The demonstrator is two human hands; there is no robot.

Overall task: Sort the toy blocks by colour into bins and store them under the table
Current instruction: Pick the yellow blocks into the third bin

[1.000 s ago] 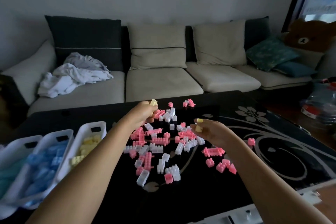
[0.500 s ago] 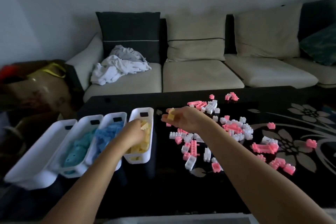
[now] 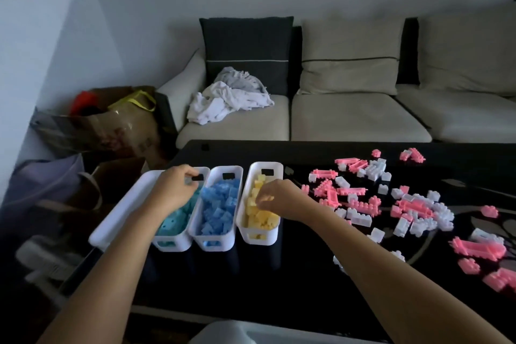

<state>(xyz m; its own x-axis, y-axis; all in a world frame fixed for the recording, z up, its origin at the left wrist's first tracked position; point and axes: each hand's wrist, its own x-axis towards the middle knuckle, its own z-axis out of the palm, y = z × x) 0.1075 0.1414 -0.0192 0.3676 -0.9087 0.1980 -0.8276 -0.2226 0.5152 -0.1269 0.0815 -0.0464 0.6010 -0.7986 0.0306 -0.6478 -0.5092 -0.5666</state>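
Four white bins stand side by side at the left end of the black table [image 3: 279, 274]: an empty bin [image 3: 120, 215], a bin of teal blocks [image 3: 176, 220], a bin of blue blocks [image 3: 217, 209] and a bin of yellow blocks [image 3: 262, 218]. My left hand [image 3: 173, 187] is at the far end of the teal bin, with its fingers curled on the rim by the handle slot. Over the yellow bin, my right hand [image 3: 276, 200] points its bunched fingertips down and pinches a small yellow block among the yellow ones. Pink blocks [image 3: 413, 208] and white blocks [image 3: 360, 219] lie scattered to the right.
A beige sofa [image 3: 349, 117] with a heap of white cloth [image 3: 231, 100] runs behind the table. Bags and a cardboard box [image 3: 117, 126] crowd the floor to the left. A white object's edge [image 3: 251, 332] shows at the bottom.
The view swung left to the bins. My left hand moved from the yellow bin to the teal bin's far end. My right hand carried its yellow block over the yellow bin.
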